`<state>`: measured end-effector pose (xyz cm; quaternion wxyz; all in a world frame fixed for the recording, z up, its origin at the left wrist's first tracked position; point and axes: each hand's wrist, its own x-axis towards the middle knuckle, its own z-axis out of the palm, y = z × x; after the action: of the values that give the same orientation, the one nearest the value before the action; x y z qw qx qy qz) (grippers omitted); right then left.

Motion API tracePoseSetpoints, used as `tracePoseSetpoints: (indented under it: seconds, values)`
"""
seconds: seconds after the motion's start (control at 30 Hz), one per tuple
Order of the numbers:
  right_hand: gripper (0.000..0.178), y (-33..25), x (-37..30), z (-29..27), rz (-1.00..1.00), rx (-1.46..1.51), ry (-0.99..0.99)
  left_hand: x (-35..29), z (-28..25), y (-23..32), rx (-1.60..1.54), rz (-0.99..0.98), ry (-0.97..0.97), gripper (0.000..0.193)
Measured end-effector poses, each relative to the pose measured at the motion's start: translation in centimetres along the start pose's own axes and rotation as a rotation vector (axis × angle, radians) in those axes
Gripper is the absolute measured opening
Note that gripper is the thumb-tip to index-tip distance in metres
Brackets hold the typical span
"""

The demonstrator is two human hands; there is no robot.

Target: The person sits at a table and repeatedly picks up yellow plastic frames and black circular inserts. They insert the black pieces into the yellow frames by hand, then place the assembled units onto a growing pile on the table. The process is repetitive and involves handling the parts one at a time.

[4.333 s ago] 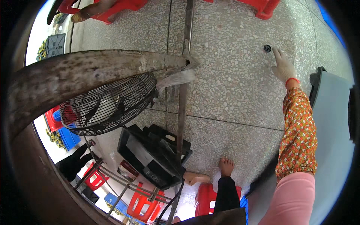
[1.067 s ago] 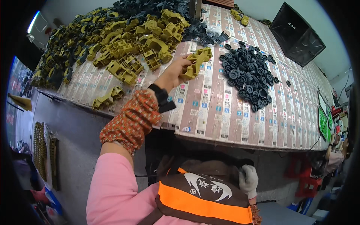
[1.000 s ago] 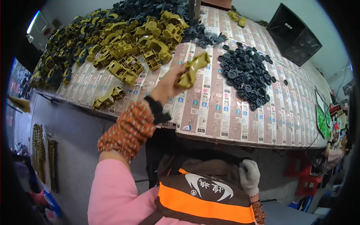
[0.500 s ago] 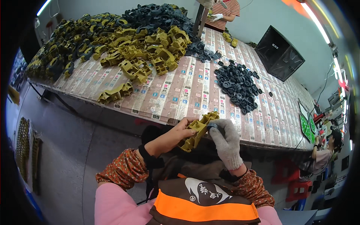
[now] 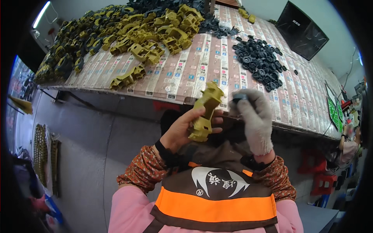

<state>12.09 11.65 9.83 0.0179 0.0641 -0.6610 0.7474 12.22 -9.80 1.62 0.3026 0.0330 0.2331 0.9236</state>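
Observation:
My bare left hand [image 5: 179, 130] grips a yellow plastic toy-vehicle body [image 5: 210, 101], tilted upright just off the table's front edge. To its right, apart from the body, my right hand [image 5: 257, 120] in a pale knit glove pinches a small dark round piece [image 5: 239, 97] that looks like a toy wheel; the fingers partly cover it. Beyond that hand lies a heap of black toy wheels [image 5: 258, 62]. Another yellow body [image 5: 127, 77] rests alone near the front edge, before a large pile of yellow bodies [image 5: 171, 33].
The table [image 5: 182, 86] has a printed covering. Dark plastic parts [image 5: 217, 28] lie at the back, a black box [image 5: 302, 29] at the back right. Red stools [image 5: 324, 183] stand beneath the right side, near another person [image 5: 349, 150]. A ridged panel [image 5: 40, 149] is on the left.
My right hand has drawn away from the yellow body to the right, with the dark piece still pinched. My left hand has turned the body more upright. The view has shifted downward.

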Motion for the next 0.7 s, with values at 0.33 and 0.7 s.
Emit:
tracePoseSetpoints:
  seconds: [0.33,0.7]
  values:
    - [0.026,7.5,1.1,-2.6,0.022,-0.142,-0.084,0.3,0.1,-2.3,0.080,0.045,0.111,0.058]
    - [0.026,8.4,0.8,-3.4,-0.040,-0.206,-0.080,0.6,2.1,-5.1,0.375,0.055,0.389,0.046]
